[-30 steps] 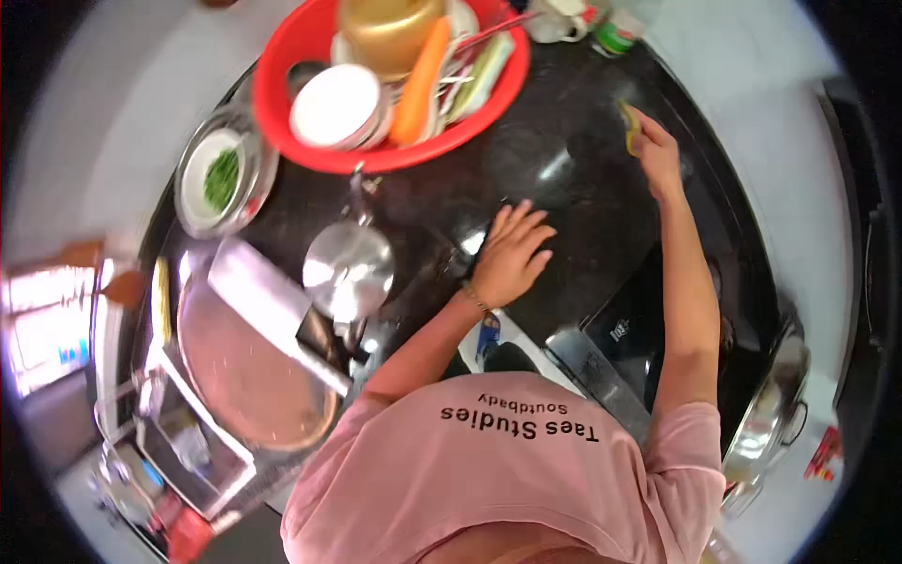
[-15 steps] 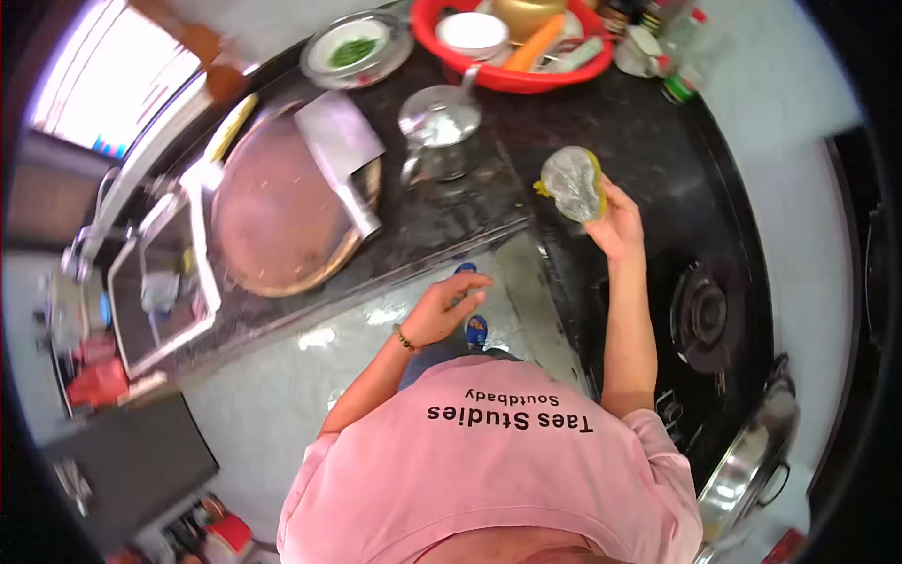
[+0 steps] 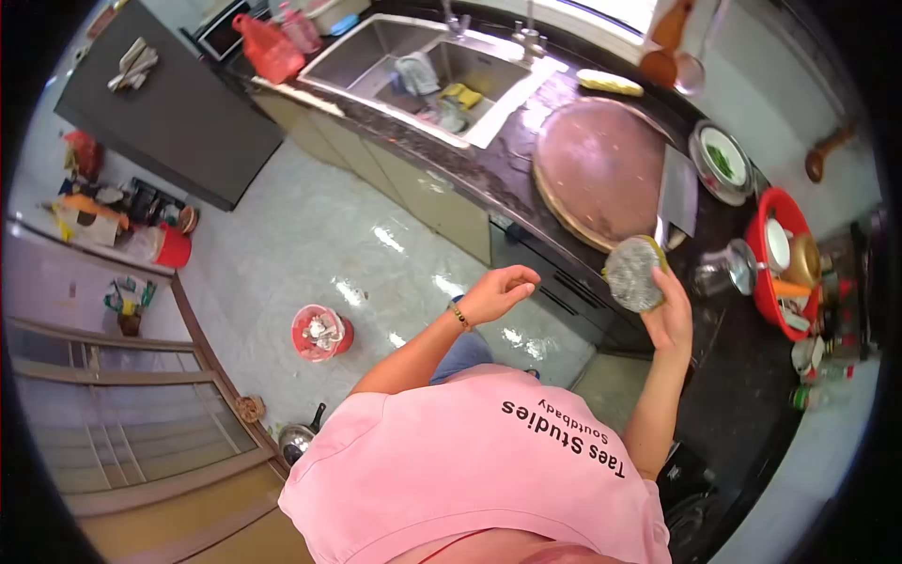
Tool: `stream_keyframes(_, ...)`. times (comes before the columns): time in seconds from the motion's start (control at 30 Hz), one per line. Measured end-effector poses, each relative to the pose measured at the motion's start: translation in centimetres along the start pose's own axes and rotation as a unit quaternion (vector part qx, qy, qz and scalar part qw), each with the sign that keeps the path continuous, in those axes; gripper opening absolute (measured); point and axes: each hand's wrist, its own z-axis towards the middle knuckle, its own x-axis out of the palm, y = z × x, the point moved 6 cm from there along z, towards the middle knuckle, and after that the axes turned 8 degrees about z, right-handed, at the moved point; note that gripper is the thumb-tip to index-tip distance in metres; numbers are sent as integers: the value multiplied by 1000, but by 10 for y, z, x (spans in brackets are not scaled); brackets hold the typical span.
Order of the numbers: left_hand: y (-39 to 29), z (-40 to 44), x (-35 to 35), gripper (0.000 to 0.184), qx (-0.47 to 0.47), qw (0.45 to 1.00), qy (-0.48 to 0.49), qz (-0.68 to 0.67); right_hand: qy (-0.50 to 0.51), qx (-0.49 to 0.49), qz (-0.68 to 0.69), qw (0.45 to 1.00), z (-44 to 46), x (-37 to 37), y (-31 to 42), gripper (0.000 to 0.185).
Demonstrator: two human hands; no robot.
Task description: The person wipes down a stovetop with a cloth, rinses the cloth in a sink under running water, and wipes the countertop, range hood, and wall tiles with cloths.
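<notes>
My right hand (image 3: 670,315) grips a round grey scrubber-like thing (image 3: 633,275) with a yellow edge by its right side. Its grey face is turned up to me, and I cannot tell its exact kind. It is held over the front edge of the counter, just in front of a thick round chopping board (image 3: 601,169). A cleaver (image 3: 676,193) lies across the board's right side. Nothing is in my left hand (image 3: 503,291), which hovers over the floor with fingers loosely bent and thumb apart.
Left of the board is a double sink (image 3: 404,70) holding cloths. A metal pot (image 3: 723,268), a red basin (image 3: 775,211) of kitchenware and a plate with chopped greens (image 3: 722,162) stand rightward. A red bucket (image 3: 322,331) sits on the floor, near a grey fridge (image 3: 178,113).
My view has turned left, bringing the sink, fridge and floor bucket into sight. My right hand has carried the round thing from the right-hand counter to near the chopping board.
</notes>
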Motion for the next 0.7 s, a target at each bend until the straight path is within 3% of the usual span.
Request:
stream_keyframes(0.13,13,-25,-84,27,-11,995,-90,47,31,87,-16,996,76,50,-74,34)
stream_keyframes(0.23,50,-35,-157,26,-2,986,-167,2,42,123,-28,991,135,96,-131,32)
stream_keyframes(0.43,82,-35,-329,24,-12,963,-263,57,16,205,-27,978,278,196,-247,33)
stream_keyframes(0.53,80,-8,-412,24,17,949,-307,68,60,215,4,975,352,242,-285,36)
stream_keyframes(0.63,54,35,-482,26,78,926,-337,152,-103,53,-276,954,368,244,-269,38)
stream_keyframes(0.7,43,76,-516,26,102,914,-332,210,-74,75,-273,956,364,234,-271,36)
